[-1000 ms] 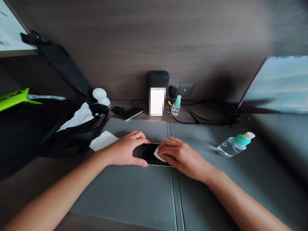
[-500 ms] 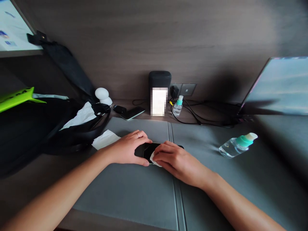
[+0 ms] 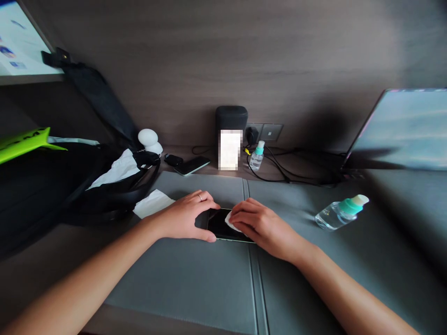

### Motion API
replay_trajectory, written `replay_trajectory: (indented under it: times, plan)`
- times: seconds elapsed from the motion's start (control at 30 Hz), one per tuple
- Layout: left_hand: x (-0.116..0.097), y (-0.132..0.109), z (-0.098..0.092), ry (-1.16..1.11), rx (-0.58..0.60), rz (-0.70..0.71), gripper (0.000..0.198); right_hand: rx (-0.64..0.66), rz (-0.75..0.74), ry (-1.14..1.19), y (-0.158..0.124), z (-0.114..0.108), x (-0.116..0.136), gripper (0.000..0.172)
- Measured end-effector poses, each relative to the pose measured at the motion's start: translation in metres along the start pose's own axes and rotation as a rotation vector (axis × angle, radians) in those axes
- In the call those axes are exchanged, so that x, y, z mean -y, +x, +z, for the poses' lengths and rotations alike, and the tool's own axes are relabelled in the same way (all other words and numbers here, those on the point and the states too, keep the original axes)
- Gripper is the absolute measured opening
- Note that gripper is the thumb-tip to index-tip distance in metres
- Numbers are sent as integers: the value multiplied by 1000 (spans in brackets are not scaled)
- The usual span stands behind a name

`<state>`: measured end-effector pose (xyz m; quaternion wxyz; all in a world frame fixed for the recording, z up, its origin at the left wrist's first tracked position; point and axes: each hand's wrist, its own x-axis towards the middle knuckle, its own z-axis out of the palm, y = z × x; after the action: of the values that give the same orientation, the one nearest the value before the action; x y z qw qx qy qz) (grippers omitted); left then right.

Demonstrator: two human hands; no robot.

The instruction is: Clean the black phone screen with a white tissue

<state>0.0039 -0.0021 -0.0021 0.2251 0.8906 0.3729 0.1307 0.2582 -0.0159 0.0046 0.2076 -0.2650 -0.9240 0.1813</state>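
Note:
A dark smartphone (image 3: 221, 228) lies flat on the grey desk mat, its black screen facing up. My left hand (image 3: 188, 216) grips its left end, thumb on the near long edge and fingers on the far one. A folded white tissue (image 3: 231, 224) is pinched in the fingers of my right hand (image 3: 260, 228) and pressed on the screen. My right hand covers the phone's right part. To the left, partly behind my left hand, a sheet of white tissue (image 3: 153, 203) rests on the mat.
A clear spray bottle (image 3: 331, 216) lies on its side at right; a smaller bottle (image 3: 256, 160) stands by the cables (image 3: 279, 170). Behind are a black device (image 3: 231, 116), another phone (image 3: 193, 164) and a white rounded object (image 3: 148, 137). A black bag (image 3: 45, 186) sits left, a laptop (image 3: 408, 130) right.
My right hand has slid the tissue slightly to the right and away from me across the screen. My left hand keeps its hold on the smartphone.

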Motion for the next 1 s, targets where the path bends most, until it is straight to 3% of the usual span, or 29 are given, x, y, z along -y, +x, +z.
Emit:
replay_trajectory:
  times: [0.13,0.3,0.47,0.6,1.0]
  plan:
    - [0,0,0,-5,-4,4,63,50,-44,16,-1,0,1,22]
    - [0,1,-1,-14,2,-4,63,5,1,-3,0,0,0,23]
    - [0,1,0,-15,-3,-2,63,65,-42,23,1,-3,1,21]
    - [0,0,0,-17,-2,-4,62,55,7,11,-1,-7,0,18]
    - [0,0,0,-1,-2,5,63,77,-35,-12,1,-2,6,22]
